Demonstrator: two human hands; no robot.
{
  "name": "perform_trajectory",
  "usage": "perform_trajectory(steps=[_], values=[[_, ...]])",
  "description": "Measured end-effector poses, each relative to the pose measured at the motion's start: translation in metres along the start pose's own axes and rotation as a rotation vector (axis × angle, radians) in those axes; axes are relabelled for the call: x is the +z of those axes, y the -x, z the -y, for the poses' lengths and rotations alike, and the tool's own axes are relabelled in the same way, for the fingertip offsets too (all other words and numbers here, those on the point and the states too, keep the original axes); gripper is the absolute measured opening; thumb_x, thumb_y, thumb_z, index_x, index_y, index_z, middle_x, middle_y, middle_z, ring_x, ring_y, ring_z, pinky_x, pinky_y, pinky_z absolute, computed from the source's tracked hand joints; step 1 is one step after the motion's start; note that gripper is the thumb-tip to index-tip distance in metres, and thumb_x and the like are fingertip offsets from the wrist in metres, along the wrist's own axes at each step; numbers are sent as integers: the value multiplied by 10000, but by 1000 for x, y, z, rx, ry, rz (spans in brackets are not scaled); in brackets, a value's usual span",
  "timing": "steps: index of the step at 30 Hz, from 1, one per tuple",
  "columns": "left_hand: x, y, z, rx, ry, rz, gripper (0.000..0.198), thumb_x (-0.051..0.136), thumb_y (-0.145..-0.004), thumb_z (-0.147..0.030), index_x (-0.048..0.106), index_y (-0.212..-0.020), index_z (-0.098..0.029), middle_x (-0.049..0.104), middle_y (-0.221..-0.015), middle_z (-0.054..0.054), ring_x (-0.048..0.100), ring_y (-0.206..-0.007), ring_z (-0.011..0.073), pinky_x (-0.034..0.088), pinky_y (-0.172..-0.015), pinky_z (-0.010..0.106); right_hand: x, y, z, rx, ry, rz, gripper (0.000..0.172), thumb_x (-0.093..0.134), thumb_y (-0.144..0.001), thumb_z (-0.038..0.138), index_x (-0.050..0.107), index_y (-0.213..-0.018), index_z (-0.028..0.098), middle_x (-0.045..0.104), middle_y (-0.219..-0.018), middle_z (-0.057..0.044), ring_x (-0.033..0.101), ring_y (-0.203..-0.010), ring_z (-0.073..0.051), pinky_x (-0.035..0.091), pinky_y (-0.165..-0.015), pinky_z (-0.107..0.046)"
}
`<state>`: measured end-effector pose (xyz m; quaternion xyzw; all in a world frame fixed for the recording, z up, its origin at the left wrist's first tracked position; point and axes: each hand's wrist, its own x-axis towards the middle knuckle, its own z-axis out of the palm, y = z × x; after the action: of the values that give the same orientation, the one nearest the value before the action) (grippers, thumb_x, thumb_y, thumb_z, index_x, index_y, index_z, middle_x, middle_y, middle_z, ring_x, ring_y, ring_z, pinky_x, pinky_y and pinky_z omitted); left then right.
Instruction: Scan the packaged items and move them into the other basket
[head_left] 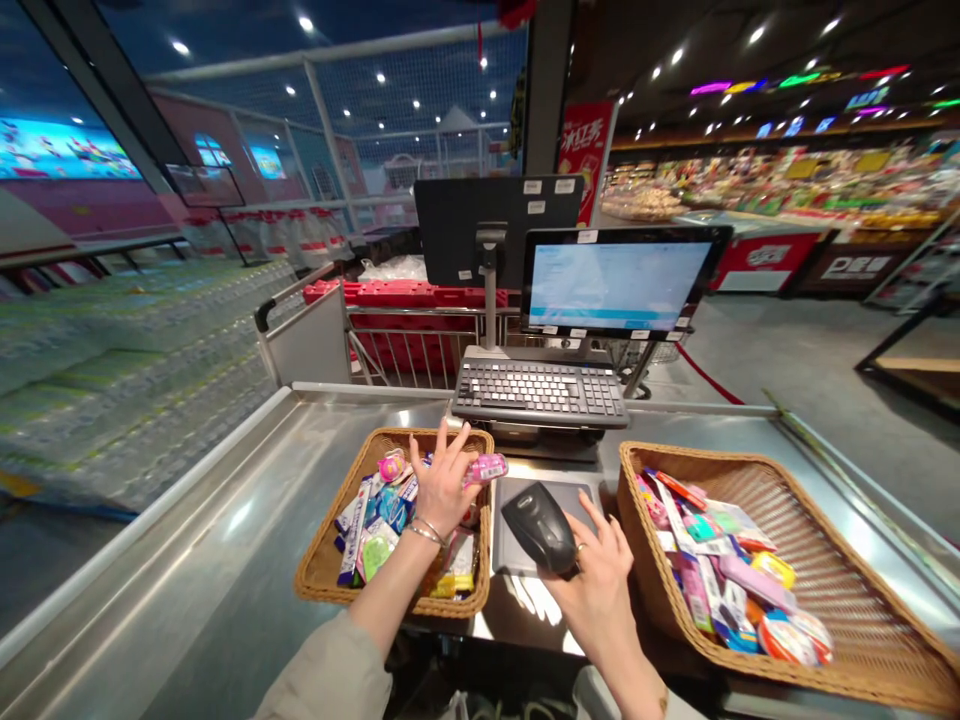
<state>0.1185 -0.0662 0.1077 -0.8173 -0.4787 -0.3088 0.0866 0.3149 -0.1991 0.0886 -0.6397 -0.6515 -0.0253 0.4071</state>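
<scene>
The person's left hand (444,490) is clamped on a pink packet (489,468), just on the near side of the keyboard (540,392). The right hand (604,575), also nearer than the keyboard, is wrapped around a black scanner (541,525); a filled basket (315,588) sits to the keyboard's near left.

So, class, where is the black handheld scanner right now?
In the head view, the black scanner is in the right hand, right of centre, between the wicker baskets and nearer the camera than the keyboard.
</scene>
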Motion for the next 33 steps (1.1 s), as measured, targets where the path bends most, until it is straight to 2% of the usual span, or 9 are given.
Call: perform_trajectory(steps=[10,19,33], values=[[4,-4,0,-7,10,19,167,627,-811,-275,644,-975,-252,524,-1441,58,271,-1453,345,-43,-1163,672,0,-1,0,-40,45,-16,243,607,-726,247,675,-959,249,718,-1101,-48,486,-1288,-331,270,-1057,-604],[6,-7,3,-7,31,3,167,627,-806,-246,641,-972,-257,527,-1438,44,285,-1449,338,-40,-1169,663,3,-3,-1,-17,30,3,241,624,-719,247,677,-955,257,715,-1121,-49,487,-1291,-340,268,-1058,-603],[10,-8,7,5,22,26,170,619,-823,-275,641,-991,-257,509,-1453,51,274,-1451,347,-23,-1163,680,6,0,-1,-47,72,4,268,630,-720,241,664,-986,250,708,-1141,-41,474,-1304,-332,250,-1069,-584]])
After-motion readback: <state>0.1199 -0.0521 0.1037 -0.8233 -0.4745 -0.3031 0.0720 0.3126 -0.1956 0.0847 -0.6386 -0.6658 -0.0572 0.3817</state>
